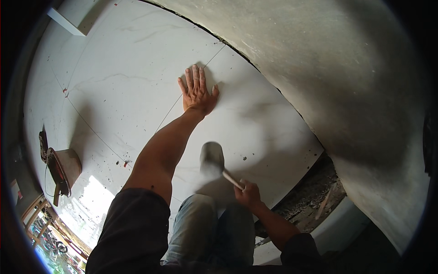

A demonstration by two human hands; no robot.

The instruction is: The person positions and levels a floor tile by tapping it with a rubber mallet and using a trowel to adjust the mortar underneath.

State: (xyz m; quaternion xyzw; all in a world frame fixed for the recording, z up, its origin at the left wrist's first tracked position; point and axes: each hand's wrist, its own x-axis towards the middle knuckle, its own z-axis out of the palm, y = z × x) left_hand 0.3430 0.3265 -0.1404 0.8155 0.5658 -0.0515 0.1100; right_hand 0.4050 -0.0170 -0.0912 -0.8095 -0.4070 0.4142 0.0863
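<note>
My left hand (197, 93) lies flat on large white marbled tiles (137, 91), fingers spread across a thin joint line. In my right hand (248, 195) is the handle of a mallet (211, 157). Its pale, thick head is smeared by motion and hangs over the tile between my left forearm and my knees. Whether the head touches the tile I cannot tell. Small dark crumbs are scattered on the tile surface.
A plastered wall (315, 73) runs along the right. Near its foot is a strip of dark rubble (315, 196). A mortar-stained bucket (70, 166) stands at left. Small red tile spacers (125, 164) sit at joints. A white ledge (66, 22) is at the far left.
</note>
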